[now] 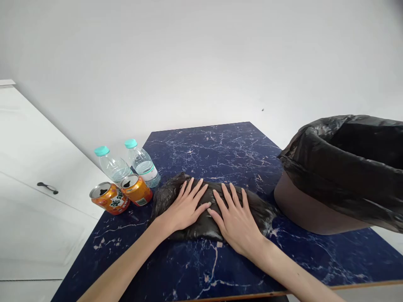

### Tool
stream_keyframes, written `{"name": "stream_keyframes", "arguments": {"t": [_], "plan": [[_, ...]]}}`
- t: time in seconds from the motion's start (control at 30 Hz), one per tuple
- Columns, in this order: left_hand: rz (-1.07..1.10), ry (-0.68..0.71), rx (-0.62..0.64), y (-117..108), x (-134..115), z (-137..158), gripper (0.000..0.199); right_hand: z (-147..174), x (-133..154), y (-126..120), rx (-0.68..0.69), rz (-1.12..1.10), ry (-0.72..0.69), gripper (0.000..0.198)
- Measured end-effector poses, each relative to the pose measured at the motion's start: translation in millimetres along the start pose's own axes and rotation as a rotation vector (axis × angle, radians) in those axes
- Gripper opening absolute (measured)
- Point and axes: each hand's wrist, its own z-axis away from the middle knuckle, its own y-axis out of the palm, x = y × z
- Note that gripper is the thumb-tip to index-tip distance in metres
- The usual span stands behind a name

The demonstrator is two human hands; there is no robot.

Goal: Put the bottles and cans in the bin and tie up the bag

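Note:
A black plastic bag (201,230) lies bunched on the blue marbled table, in front of me. Both palms rest on top of it with the fingers spread. My left hand (188,205) covers its left-middle part, and my right hand (236,220) presses on its right half. The two thumbs almost meet over the middle of the bag. Neither hand grips anything. What is inside or under the bag, if anything, is hidden.
Two orange drink cans (110,198) and two clear bottles with turquoise caps (143,164) stand at the table's left edge. On the right stands a brown bin (310,209) lined with a black bag (349,176). A white cabinet (37,218) is left of the table (204,147).

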Motion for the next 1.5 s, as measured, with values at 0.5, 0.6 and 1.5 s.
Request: {"name": "stream_keyframes", "arguments": {"t": [0.5,0.6,1.5], "plan": [[-0.007,-0.207,-0.035,-2,56,-15,0.074,-99,-88,10,0.314,-0.177,-0.119,0.07],[-0.003,-0.214,-0.053,0,56,-16,0.072,-101,-91,12,0.261,-0.191,-0.122,0.07],[0.217,-0.336,-0.348,6,41,-11,0.049,-68,-7,-4,0.222,-0.572,-0.416,0.015]]}}
